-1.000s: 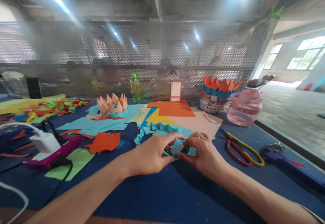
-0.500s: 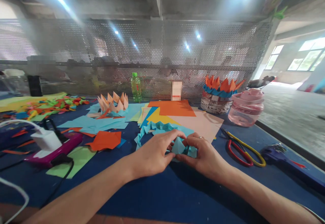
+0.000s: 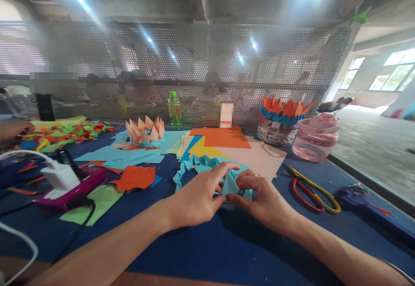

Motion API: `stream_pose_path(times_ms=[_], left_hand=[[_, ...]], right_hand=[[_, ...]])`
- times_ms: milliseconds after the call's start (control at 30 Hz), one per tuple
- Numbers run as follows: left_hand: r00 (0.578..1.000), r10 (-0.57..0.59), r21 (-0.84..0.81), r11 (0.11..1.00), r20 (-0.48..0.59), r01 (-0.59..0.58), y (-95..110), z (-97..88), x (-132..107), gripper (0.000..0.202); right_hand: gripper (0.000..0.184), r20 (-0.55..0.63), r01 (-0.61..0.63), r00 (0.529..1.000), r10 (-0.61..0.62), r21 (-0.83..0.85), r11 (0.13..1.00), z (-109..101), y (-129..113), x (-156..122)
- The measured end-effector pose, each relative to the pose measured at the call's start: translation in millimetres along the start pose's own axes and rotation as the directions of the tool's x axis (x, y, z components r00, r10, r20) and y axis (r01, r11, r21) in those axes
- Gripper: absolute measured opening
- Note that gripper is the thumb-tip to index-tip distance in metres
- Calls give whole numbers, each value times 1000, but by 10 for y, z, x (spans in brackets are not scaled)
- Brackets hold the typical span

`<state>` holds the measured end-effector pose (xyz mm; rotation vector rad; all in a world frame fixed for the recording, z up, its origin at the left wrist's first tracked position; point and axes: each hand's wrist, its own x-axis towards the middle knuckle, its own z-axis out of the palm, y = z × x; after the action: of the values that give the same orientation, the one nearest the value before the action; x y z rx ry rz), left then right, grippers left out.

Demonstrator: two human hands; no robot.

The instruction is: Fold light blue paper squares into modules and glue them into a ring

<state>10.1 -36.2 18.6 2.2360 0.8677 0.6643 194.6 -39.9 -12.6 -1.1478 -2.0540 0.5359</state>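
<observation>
Your fingers point(image 3: 220, 168) are drawn in close around a light-blue paper fold point(image 3: 231, 184), the left hand point(image 3: 196, 195) on one side and the right hand point(image 3: 264, 195) on the other, thumbs nearly meeting at its base; whether it rests on the table point(image 3: 181, 251) you cannot tell. From the left edge, another person's hand point(image 3: 14, 129) is beside a heap of paper scraps point(image 3: 71, 136). Nearer you is a magenta power strip point(image 3: 94, 180) with a white charger point(image 3: 60, 175), then an orange sheet point(image 3: 138, 178). Behind that, a peach paper crown point(image 3: 145, 132) stands on light-blue sheets point(image 3: 119, 158), with a green bottle point(image 3: 175, 110) farther back. A light-blue zigzag band point(image 3: 207, 160) curves just beyond your left hand, in front of a large orange sheet point(image 3: 225, 138). Right of your hands come a round basket point(image 3: 275, 134) topped with orange spikes point(image 3: 293, 109), a pink jar point(image 3: 316, 141) and red-and-yellow-handled scissors point(image 3: 316, 195).
</observation>
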Motion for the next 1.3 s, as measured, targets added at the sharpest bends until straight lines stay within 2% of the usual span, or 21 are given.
stream_pose_path(times_ms=[200, 400, 633, 867, 1067, 1200, 1300], left_hand=[[1000, -3, -5, 1000, -10, 3, -16, -15, 7, 73], [1000, -5, -1, 1000, -6, 5, -42, -23, 15, 73], [1000, -4, 12, 1000, -6, 4, -43, -18, 6, 73], [1000, -5, 33, 999, 8, 5, -35, -12, 1, 74], [1000, -11, 62, 998, 6, 10, -12, -49, 1, 73], [999, -25, -28, 999, -22, 25, 28, -144, 11, 66], [995, -2, -141, 990, -103, -12, 13, -215, 40, 56]], right_hand=[[18, 64, -13, 998, 16, -52, 999, -42, -4, 14], [17, 90, 49, 995, -35, -156, 987, -58, -6, 14], [7, 95, 106, 991, -92, -157, 982, -28, 45, 12], [7, 101, 120, 989, -109, -114, 986, -19, 22, 15], [12, 86, 127, 990, -112, -189, 974, -35, 40, 11], [18, 105, 149, 986, -127, -236, 960, -33, 72, 14], [15, 146, 172, 979, -143, -215, 961, -30, 86, 17]])
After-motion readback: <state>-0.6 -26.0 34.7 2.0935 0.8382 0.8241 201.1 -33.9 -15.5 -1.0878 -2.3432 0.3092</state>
